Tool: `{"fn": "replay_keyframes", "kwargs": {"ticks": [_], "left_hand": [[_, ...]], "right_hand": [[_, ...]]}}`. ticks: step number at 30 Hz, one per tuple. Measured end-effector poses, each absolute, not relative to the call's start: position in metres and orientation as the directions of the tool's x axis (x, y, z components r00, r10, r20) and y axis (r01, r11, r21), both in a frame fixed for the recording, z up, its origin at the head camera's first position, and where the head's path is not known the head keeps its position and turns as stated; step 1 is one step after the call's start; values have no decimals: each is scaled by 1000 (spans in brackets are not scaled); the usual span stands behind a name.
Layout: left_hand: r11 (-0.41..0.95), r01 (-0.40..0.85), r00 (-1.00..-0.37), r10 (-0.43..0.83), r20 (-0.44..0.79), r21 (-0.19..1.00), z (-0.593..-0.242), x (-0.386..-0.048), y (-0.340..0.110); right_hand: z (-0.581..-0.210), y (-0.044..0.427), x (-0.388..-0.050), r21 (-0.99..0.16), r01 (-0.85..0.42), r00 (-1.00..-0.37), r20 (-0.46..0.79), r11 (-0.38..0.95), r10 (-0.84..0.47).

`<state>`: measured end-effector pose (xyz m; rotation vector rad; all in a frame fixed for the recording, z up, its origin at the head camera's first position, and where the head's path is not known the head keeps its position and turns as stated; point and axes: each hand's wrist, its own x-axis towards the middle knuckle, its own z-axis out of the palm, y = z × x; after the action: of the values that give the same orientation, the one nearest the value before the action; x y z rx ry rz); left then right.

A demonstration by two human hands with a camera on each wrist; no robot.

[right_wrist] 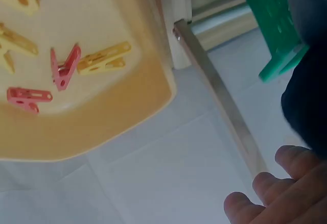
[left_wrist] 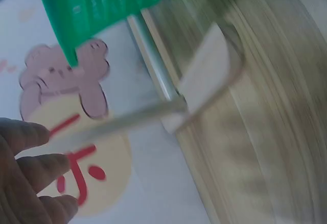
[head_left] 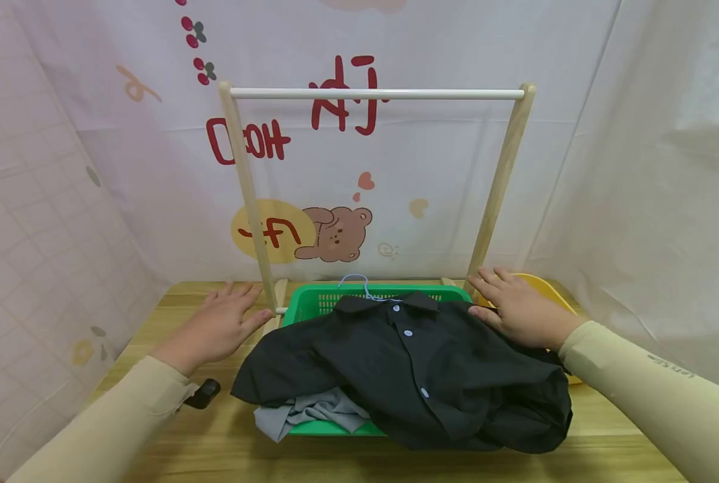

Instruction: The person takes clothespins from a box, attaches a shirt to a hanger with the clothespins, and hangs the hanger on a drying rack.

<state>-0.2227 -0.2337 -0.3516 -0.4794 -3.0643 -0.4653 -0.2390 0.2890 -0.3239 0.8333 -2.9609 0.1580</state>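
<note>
A black shirt [head_left: 390,369] with white buttons lies across the green basket [head_left: 317,427] in the head view, a light hanger hook [head_left: 355,276] rising from its collar. Grey cloth [head_left: 311,410] shows beneath it. The left hand [head_left: 217,327], fingers spread, is held left of the shirt beside the rack's left post, holding nothing. Over the shirt's right shoulder is the right hand [head_left: 519,308], fingers extended; whether it touches the fabric I cannot tell. Each wrist view shows fingertips of the left hand [left_wrist: 36,178] and right hand [right_wrist: 286,196] with nothing gripped.
A wooden rack with a white top bar [head_left: 377,94] stands behind the green basket. At the right, partly behind the right hand, is a yellow basin [head_left: 543,288]; the right wrist view shows several pink and yellow clips [right_wrist: 104,58] inside it. A printed curtain hangs behind.
</note>
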Motion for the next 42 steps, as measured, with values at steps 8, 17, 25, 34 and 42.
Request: {"fn": "replay_keyframes", "kwargs": {"ticks": [8, 17, 25, 34, 42], "left_hand": [[876, 353, -933, 358, 47, 328, -344, -212, -212], [886, 372, -908, 409, -89, 277, -343, -203, -193], [903, 345, -908, 390, -152, 257, -354, -200, -187], [888, 386, -900, 422, -109, 252, -362, -201, -184], [886, 381, -907, 414, -81, 263, -366, -202, -181]], "right_hand": [[-331, 287, -239, -79, -513, -858, 45, 855, -511], [-332, 283, -234, -62, -539, -842, 43, 840, -538], [-335, 279, -231, -65, -567, -823, 9, 821, -568], [-344, 280, -236, -70, -596, -802, 6, 800, -597], [-347, 280, -238, -67, -603, -797, 9, 795, -604]]}}
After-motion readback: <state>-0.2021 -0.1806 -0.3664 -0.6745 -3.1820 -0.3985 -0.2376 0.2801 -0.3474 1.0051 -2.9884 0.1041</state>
